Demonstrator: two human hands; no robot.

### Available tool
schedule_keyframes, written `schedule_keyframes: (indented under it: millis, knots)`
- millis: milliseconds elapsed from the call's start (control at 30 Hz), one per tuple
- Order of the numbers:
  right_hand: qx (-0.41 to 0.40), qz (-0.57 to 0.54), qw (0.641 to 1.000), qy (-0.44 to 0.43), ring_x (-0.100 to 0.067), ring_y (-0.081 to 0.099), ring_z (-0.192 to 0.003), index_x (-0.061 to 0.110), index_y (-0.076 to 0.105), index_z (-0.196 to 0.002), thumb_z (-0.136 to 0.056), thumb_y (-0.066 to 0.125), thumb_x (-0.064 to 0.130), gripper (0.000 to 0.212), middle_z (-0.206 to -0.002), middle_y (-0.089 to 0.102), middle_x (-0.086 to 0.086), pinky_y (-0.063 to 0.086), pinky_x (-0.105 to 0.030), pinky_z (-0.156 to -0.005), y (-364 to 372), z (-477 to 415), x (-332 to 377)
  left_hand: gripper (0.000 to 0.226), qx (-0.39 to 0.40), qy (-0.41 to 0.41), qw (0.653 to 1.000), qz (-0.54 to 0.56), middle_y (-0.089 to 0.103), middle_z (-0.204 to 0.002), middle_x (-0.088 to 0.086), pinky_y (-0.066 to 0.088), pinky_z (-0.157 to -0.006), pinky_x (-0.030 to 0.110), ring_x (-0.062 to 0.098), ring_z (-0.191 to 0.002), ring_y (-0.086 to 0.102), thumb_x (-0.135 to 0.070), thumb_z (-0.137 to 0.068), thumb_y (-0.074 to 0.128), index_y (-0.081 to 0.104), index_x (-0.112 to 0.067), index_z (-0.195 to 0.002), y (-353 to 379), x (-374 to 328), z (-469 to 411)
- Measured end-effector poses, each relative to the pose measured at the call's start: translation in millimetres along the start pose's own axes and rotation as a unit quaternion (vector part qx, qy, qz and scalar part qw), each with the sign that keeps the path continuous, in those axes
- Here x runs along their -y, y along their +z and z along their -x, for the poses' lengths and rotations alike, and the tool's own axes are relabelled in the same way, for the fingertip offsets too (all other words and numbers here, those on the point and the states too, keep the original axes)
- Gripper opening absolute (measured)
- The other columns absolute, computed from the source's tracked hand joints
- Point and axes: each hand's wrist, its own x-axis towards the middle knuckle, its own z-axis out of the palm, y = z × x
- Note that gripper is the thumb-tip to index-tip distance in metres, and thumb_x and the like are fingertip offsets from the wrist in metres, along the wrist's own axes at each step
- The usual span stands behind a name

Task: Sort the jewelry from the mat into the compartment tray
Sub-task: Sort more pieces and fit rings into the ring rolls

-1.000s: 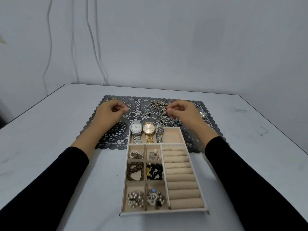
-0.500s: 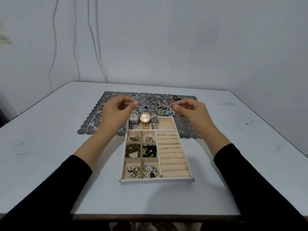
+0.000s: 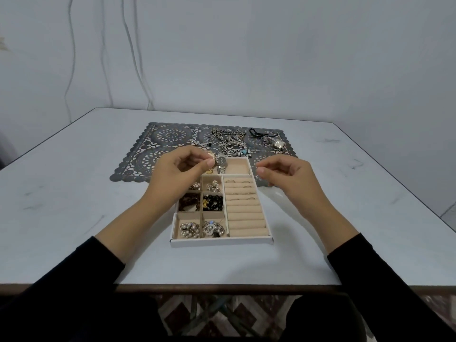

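Thin hoop [image 3: 252, 171] is pinched btwn thumb & forefinger of R hand [image 3: 288, 177], just above the far-right corner of the compartment tray [image 3: 222, 242]. The other R fingers are loosely curled.

L hand [image 3: 180, 170] hangs over the tray's far-left corner w/ thumb & forefinger tips pressed together and the rest curled. Can't tell if anything's btwn them, too small. That hand blocks most of the far watch slot & the top-left cell. Only a small silver watch [image 3: 222, 164] & a bit of a gold watch [image 3: 209, 172] show past it.

In the tray:
- ring rolls [image 3: 245, 213] run down the right side, w/ a few rings in the far rows
- left cells hold black beads [image 3: 213, 202], brown beads [image 3: 188, 203], a pearl cluster [image 3: 189, 229] & silver pieces [image 3: 213, 228]

The tray's far end lies on the lace mat [image 3: 150, 154]. Unsorted on the mat:
- a tangle of chains [image 3: 228, 140], mid-far
- a square-faced watch [image 3: 278, 143] & black cord [image 3: 256, 132], far right, well apart from both hands

Table [image 3: 74, 193] is pale & scuffed. Both arms are in black sleeves [image 3: 370, 280]. Cables [image 3: 71, 58] hang down the wall behind. Patterned floor [image 3: 222, 317] shows below the near edge.
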Motion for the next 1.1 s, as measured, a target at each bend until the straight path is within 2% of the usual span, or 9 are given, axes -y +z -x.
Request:
schedule_keyframes:
  millis: [67, 233, 400, 500, 667, 833, 933, 1100]
  knots:
    - [0.017, 0.019, 1.000, -0.007, -0.012, 0.061, -0.070, 0.007, 0.073, -0.089, -0.081, 0.071, 0.002, 0.009, -0.078, 0.070, -0.003, 0.048, -0.020, -0.062, -2, 7, -2, 0.004, 0.009, 0.000, 1.000, -0.003, 0.070, -0.076, -0.012, 0.056, -0.071, 0.024, 0.006, -0.075, 0.063, -0.013, -0.085, 0.074, 0.073, -0.016, -0.088, 2, 0, 3]
    - [0.053, 0.060, 0.997, -0.015, -0.011, 0.059, -0.070, 0.005, 0.073, -0.088, -0.080, 0.073, 0.004, 0.008, -0.077, 0.069, -0.007, 0.048, -0.018, -0.069, -5, 22, -8, 0.005, 0.014, 0.003, 1.000, 0.000, 0.070, -0.076, -0.010, 0.054, -0.068, 0.020, 0.004, -0.074, 0.062, -0.015, -0.084, 0.074, 0.073, -0.016, -0.089, 2, -1, 4]
    - [0.064, 0.149, 0.986, -0.034, -0.022, 0.065, -0.080, 0.016, 0.074, -0.085, -0.081, 0.074, 0.009, 0.008, -0.080, 0.072, 0.000, 0.052, -0.039, -0.077, -7, 25, -11, 0.006, 0.015, 0.006, 1.000, 0.000, 0.070, -0.077, -0.009, 0.051, -0.067, 0.016, 0.004, -0.073, 0.063, -0.015, -0.084, 0.075, 0.073, -0.018, -0.088, 4, -2, 4]
    - [0.076, 0.165, 0.982, -0.051, -0.023, 0.065, -0.080, 0.016, 0.074, -0.085, -0.081, 0.074, 0.008, 0.009, -0.080, 0.072, 0.001, 0.051, -0.046, -0.078, -7, 26, -10, 0.006, 0.022, 0.011, 1.000, 0.001, 0.071, -0.080, -0.005, 0.050, -0.066, 0.015, 0.005, -0.074, 0.063, -0.014, -0.084, 0.074, 0.072, -0.018, -0.088, 6, -3, 6]
    - [0.100, 0.197, 0.971, -0.094, -0.014, 0.063, -0.075, 0.012, 0.075, -0.084, -0.079, 0.075, 0.006, 0.008, -0.080, 0.071, 0.005, 0.050, -0.040, -0.070, -7, 27, -7, 0.006, 0.028, 0.012, 0.999, 0.009, 0.070, -0.081, 0.000, 0.050, -0.066, 0.014, 0.005, -0.073, 0.064, -0.012, -0.084, 0.074, 0.072, -0.015, -0.088, 6, -5, 7]
    - [0.124, 0.225, 0.960, -0.114, -0.013, 0.061, -0.073, 0.012, 0.075, -0.085, -0.080, 0.075, 0.009, 0.006, -0.080, 0.069, 0.006, 0.050, -0.030, -0.067, -7, 25, -6, 0.007, 0.037, 0.014, 0.999, 0.019, 0.069, -0.081, 0.006, 0.051, -0.065, 0.011, 0.002, -0.070, 0.065, -0.004, -0.085, 0.071, 0.070, -0.005, -0.092, 9, -8, 10]
    - [0.136, 0.251, 0.951, -0.122, -0.012, 0.059, -0.071, 0.013, 0.075, -0.085, -0.081, 0.073, 0.008, 0.006, -0.078, 0.067, 0.006, 0.047, -0.022, -0.066, -6, 25, -5, 0.008, 0.036, 0.010, 0.999, 0.019, 0.069, -0.081, 0.005, 0.051, -0.066, 0.011, 0.002, -0.070, 0.065, -0.005, -0.084, 0.072, 0.071, -0.005, -0.092, 8, -6, 9]
    - [0.170, 0.283, 0.937, -0.115, -0.012, 0.057, -0.071, 0.015, 0.076, -0.085, -0.082, 0.073, 0.011, 0.006, -0.077, 0.064, 0.006, 0.047, -0.020, -0.067, -9, 19, -1, 0.009, 0.037, 0.009, 0.999, 0.006, 0.071, -0.081, 0.003, 0.052, -0.066, 0.014, 0.003, -0.070, 0.067, -0.009, -0.084, 0.073, 0.071, -0.005, -0.093, 8, -4, 9]
